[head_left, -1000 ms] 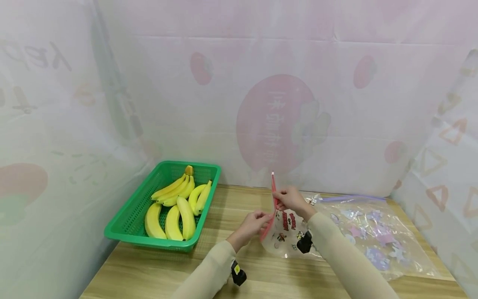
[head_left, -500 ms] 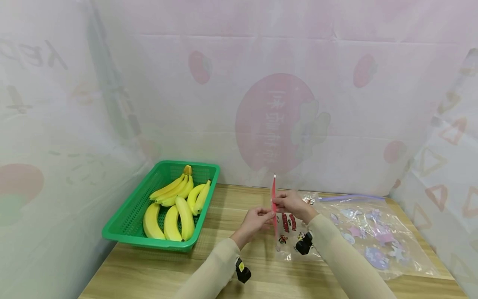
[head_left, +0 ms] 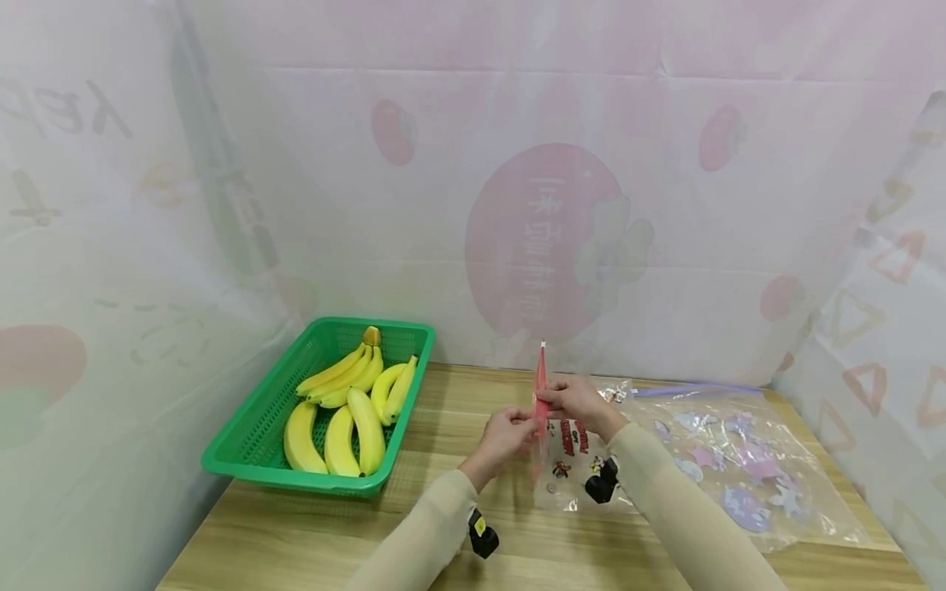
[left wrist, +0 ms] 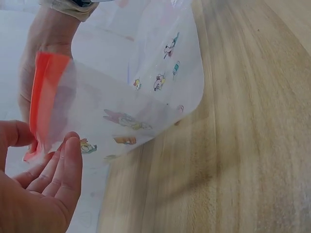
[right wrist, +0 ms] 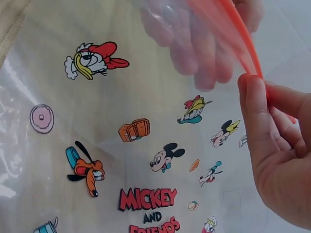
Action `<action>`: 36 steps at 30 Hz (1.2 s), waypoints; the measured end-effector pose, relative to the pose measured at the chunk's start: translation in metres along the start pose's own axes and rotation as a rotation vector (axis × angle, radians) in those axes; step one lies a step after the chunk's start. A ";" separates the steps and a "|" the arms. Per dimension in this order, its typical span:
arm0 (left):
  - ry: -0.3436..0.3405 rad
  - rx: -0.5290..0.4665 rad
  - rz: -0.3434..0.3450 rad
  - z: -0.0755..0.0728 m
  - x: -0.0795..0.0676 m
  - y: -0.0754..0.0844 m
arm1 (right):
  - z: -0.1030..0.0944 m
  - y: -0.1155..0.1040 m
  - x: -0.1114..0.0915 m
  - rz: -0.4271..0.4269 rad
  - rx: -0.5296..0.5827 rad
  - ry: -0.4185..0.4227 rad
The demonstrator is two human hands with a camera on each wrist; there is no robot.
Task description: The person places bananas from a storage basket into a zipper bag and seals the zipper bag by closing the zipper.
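Note:
A clear zip bag [right wrist: 102, 160] printed with cartoon characters stands on edge over the table, its red zip strip [head_left: 541, 379] facing left in the head view. My left hand [head_left: 502, 442] pinches the strip low down; in the left wrist view its thumb and fingers [left wrist: 73, 160] meet at the strip's near end. Just above it, my right hand [head_left: 580, 402] pinches the same strip between thumb and forefinger, as the right wrist view shows. Through the clear film, the left hand's fingers [right wrist: 206, 58] show behind the bag.
At the left a green basket [head_left: 244, 419] holds several yellow bananas [head_left: 343, 377]. A second clear zip bag [head_left: 805, 468], with a purple strip and star prints, lies flat at the right. Printed cloth walls [head_left: 355, 205] enclose the wooden table [head_left: 443, 533].
The red strip, bent at first, has straightened to nearly upright. My left hand has moved slightly right and up the strip, close to the right hand. Both hands keep their pinch.

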State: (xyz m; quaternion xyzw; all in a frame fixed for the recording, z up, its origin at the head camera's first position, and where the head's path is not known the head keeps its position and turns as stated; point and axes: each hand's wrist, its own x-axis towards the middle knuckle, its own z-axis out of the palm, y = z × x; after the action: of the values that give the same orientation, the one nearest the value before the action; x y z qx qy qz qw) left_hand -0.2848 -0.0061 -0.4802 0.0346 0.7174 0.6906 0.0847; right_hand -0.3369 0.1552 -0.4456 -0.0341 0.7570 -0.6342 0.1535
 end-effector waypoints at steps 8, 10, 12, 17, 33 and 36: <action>0.077 0.135 0.036 0.000 -0.002 0.002 | -0.002 0.001 -0.003 -0.023 0.011 -0.033; 0.061 0.154 0.029 -0.001 -0.003 0.001 | -0.001 0.001 -0.003 -0.019 -0.011 -0.030; 0.033 0.169 0.016 -0.002 -0.004 0.001 | 0.000 -0.001 -0.005 -0.032 -0.061 -0.026; -0.021 0.202 -0.001 -0.005 -0.006 -0.001 | 0.008 -0.006 -0.010 -0.060 -0.179 0.015; 0.036 0.214 -0.001 -0.015 -0.007 -0.011 | 0.007 0.002 -0.017 -0.054 -0.280 0.029; 0.047 0.209 -0.012 -0.019 -0.008 -0.010 | 0.005 0.003 -0.017 -0.057 -0.306 0.048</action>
State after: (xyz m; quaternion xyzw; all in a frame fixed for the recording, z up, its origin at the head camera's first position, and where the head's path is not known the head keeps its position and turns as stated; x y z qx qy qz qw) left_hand -0.2792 -0.0268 -0.4894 0.0226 0.7874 0.6122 0.0679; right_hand -0.3188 0.1557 -0.4463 -0.0633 0.8469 -0.5162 0.1104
